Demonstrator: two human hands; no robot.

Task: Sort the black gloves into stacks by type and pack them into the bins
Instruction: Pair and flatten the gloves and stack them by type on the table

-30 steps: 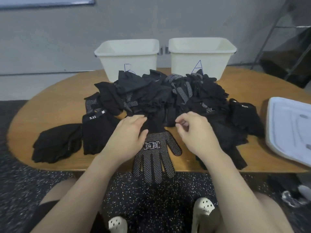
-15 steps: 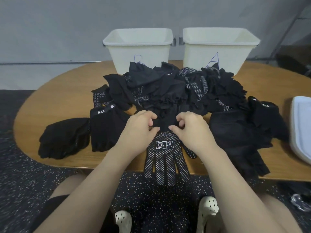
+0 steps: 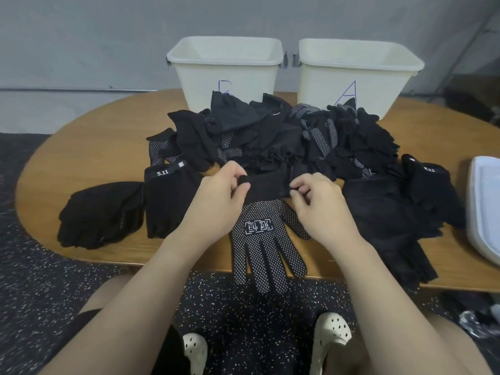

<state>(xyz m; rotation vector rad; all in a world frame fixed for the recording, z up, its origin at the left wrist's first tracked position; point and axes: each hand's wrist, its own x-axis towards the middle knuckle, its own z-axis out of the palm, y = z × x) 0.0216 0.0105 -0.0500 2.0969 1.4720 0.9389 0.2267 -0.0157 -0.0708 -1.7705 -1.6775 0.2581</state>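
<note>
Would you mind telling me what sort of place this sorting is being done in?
Probably a plain workroom or staging room rather than a home: a bare grey wall, a speckled dark floor, and a wooden table with two cream bins hand-lettered for sorting, one marked A, behind a heap of black gloves.

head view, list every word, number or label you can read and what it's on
"5.11" in white on the cuff of the black glove left of the hands.
"A" in blue pen on the right bin.
Blue pen letter on the left bin: half hidden by gloves, unreadable.
White boxed characters on the dotted glove: too blurred to read.
White print on the cuff of the far right glove: angled, unreadable.
</note>
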